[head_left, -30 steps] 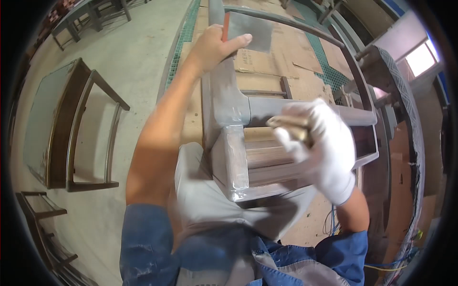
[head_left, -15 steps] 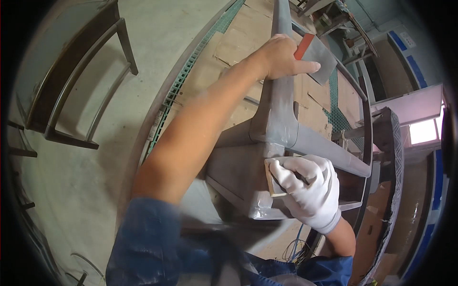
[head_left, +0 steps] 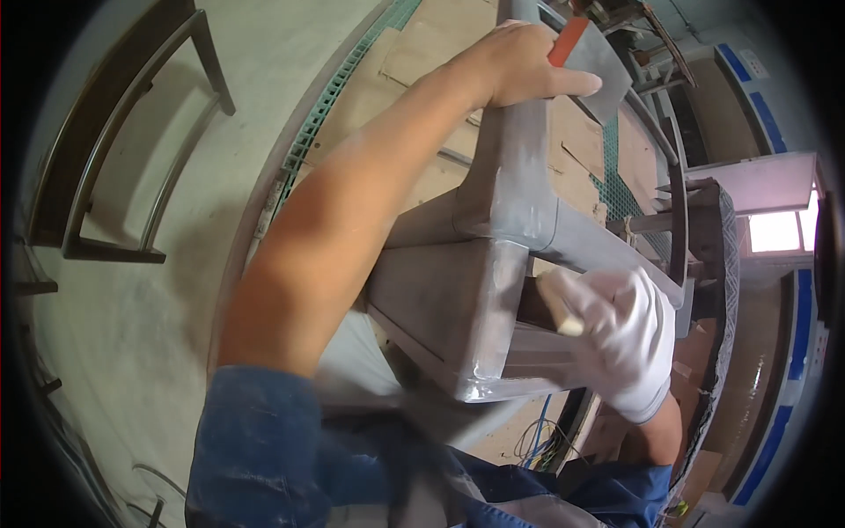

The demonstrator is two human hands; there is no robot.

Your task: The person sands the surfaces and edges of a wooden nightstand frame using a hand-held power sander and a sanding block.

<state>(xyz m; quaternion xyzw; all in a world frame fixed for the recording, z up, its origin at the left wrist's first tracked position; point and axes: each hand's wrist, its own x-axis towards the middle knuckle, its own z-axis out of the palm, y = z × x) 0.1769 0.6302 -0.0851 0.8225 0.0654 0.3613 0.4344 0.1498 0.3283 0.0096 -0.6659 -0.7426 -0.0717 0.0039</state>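
Note:
A grey-coated wooden furniture frame fills the middle, with pale dusty patches at its joint and along its corner edge. My bare left hand is closed around the far upright of the frame. It also holds a scraper with a red grip strip and a flat grey blade, which sticks out to the right. My right hand, in a white glove, pinches a small pale-edged sanding pad. Pad and fingertips are smeared by motion, just right of the frame's corner edge. Whether the pad touches wood, I cannot tell.
Flattened cardboard covers a round-edged platform with green plastic grating under the frame. A dark wooden chair part stands on the floor to the left. Wires hang below my right hand. Shelving with blue strips lines the right.
My right hand has moved right with the pad, off the frame's corner face, uncovering it. The view has shifted slightly; my left hand keeps its hold on the upright and scraper.

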